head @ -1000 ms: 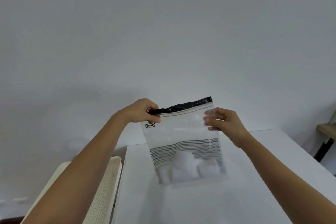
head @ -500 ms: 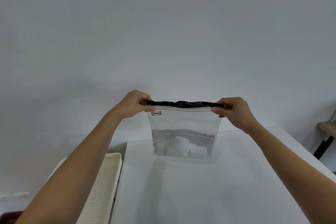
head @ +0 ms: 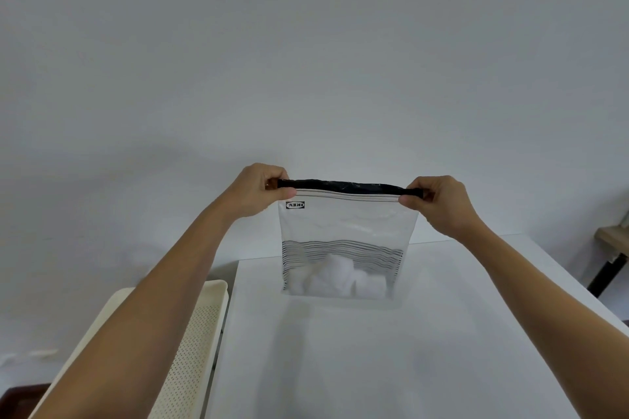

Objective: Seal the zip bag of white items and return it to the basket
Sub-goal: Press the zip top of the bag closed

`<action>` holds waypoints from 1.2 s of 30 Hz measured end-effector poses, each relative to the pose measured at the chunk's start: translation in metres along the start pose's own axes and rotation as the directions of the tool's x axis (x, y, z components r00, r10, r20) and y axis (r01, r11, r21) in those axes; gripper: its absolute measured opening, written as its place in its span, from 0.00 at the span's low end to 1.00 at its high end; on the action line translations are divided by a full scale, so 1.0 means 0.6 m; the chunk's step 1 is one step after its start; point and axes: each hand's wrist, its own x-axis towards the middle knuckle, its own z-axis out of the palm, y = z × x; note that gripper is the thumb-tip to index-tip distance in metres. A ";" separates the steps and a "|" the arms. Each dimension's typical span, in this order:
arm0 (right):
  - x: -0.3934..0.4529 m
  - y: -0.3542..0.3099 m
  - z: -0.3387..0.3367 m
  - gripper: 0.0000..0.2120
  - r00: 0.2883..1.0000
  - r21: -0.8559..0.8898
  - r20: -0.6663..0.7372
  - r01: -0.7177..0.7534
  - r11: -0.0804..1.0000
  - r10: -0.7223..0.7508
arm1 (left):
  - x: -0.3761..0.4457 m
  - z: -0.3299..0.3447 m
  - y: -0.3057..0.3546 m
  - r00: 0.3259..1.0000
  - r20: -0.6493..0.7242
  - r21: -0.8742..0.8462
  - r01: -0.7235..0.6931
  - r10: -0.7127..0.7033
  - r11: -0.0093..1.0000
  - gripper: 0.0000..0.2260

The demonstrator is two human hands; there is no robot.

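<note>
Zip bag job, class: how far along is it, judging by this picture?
Done: white items sit inside the zip bag. In hand: left hand and right hand pinch the black strip's ends; full seal unclear. Left: putting it in the basket beside the table.

Basket (head: 190, 333) partly behind left forearm.

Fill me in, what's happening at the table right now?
A person is holding a clear zip bag upright over the white table. The left hand pinches one end of the bag's black zip strip and the right hand pinches the other, pulling it taut. White items sit at the bottom of the bag. Whether the strip is fully sealed cannot be told. The perforated cream basket waits beside the table on the person's left, with the bag not yet in it.
</note>
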 end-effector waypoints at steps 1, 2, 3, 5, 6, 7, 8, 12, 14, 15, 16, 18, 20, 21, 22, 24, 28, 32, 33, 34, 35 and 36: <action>0.000 0.000 0.000 0.04 1.000 0.002 0.010 -0.002 1.000 0.002 | -0.001 0.002 0.000 1.000 0.021 0.015 -0.008 0.008 1.000 0.04; 0.001 0.000 0.000 0.04 1.000 0.004 0.014 -0.003 1.000 0.003 | -0.002 0.006 0.001 0.999 0.035 0.025 -0.017 0.016 1.000 0.03; 0.001 -0.001 0.000 0.04 1.000 0.008 0.014 0.000 1.000 0.000 | -0.003 0.010 0.002 0.999 0.044 0.028 -0.023 0.022 0.999 0.02; 0.002 -0.004 0.002 0.02 1.000 0.042 0.015 0.014 0.999 -0.014 | -0.006 0.022 0.006 0.998 0.056 0.029 -0.037 0.036 0.999 0.02; 0.002 -0.006 0.003 0.02 1.000 0.059 0.017 0.019 0.998 -0.020 | -0.007 0.027 0.008 0.998 0.058 0.030 -0.040 0.038 0.999 0.01; 0.002 -0.007 0.003 0.03 0.999 0.065 0.019 0.024 0.998 -0.025 | -0.007 0.032 0.009 0.998 0.053 0.028 -0.035 0.034 0.999 0.02; 0.002 -0.008 0.002 0.03 0.999 0.064 0.022 0.031 0.997 -0.033 | -0.007 0.034 0.011 0.999 0.041 0.023 -0.027 0.026 0.999 0.02; -0.002 -0.007 -0.005 0.03 0.995 0.012 0.077 0.065 0.998 -0.066 | -0.007 0.035 0.012 1.000 -0.003 0.008 -0.025 0.025 1.000 0.02; -0.005 -0.005 -0.004 0.04 0.995 0.014 0.076 0.062 0.998 -0.062 | -0.007 0.036 0.014 0.999 -0.013 0.009 -0.029 0.030 1.000 0.02; -0.006 -0.005 -0.003 0.05 0.996 0.018 0.064 0.060 0.998 -0.061 | -0.007 0.037 0.016 0.999 -0.016 0.011 -0.032 0.032 0.999 0.02; -0.007 -0.005 -0.001 0.05 0.997 0.017 0.054 0.061 0.998 -0.062 | -0.008 0.038 0.017 0.999 -0.021 0.015 -0.037 0.037 0.999 0.02; -0.007 -0.008 0.001 0.06 0.997 0.006 0.040 0.062 0.998 -0.062 | -0.009 0.040 0.019 0.998 -0.032 0.025 -0.052 0.052 0.998 0.03; -0.005 -0.009 0.002 0.06 0.998 -0.008 0.018 0.060 0.998 -0.060 | -0.010 0.041 0.020 0.998 -0.030 0.030 -0.054 0.055 0.998 0.03; -0.004 -0.010 0.003 0.05 0.998 -0.013 0.009 0.059 0.998 -0.059 | -0.011 0.041 0.020 0.998 -0.019 0.040 -0.051 0.052 0.998 0.03; -0.003 -0.010 0.003 0.05 0.998 -0.014 0.005 0.057 0.998 -0.057 | -0.011 0.042 0.021 0.999 -0.003 0.061 -0.051 0.051 0.997 0.03; -0.003 -0.011 0.004 0.05 0.998 -0.011 0.020 0.052 0.999 -0.051 | -0.012 0.046 0.024 0.998 0.020 0.101 -0.061 0.059 0.993 0.03; -0.004 -0.015 0.004 0.05 0.998 -0.002 0.049 0.051 0.999 -0.051 | -0.011 0.056 0.033 0.999 0.018 0.182 -0.045 0.042 0.982 0.06; -0.009 -0.024 -0.001 0.02 0.992 0.028 0.088 0.088 0.996 -0.090 | -0.008 0.057 0.037 0.997 -0.028 0.210 -0.062 0.070 0.976 0.07; -0.010 -0.027 -0.002 0.02 0.990 0.038 0.106 0.087 0.995 -0.091 | -0.008 0.058 0.039 0.997 -0.035 0.211 -0.065 0.074 0.975 0.07; -0.010 -0.029 -0.003 0.01 0.989 0.036 0.117 0.084 0.996 -0.087 | -0.007 0.059 0.039 0.996 -0.038 0.212 -0.069 0.079 0.975 0.06; -0.010 -0.031 -0.003 0.02 0.989 0.025 0.117 0.084 0.996 -0.087 | -0.007 0.060 0.040 0.996 -0.038 0.214 -0.077 0.087 0.974 0.06; -0.010 -0.031 -0.002 0.03 0.990 0.014 0.108 0.086 0.996 -0.087 | -0.008 0.061 0.041 0.994 -0.037 0.214 -0.090 0.100 0.973 0.05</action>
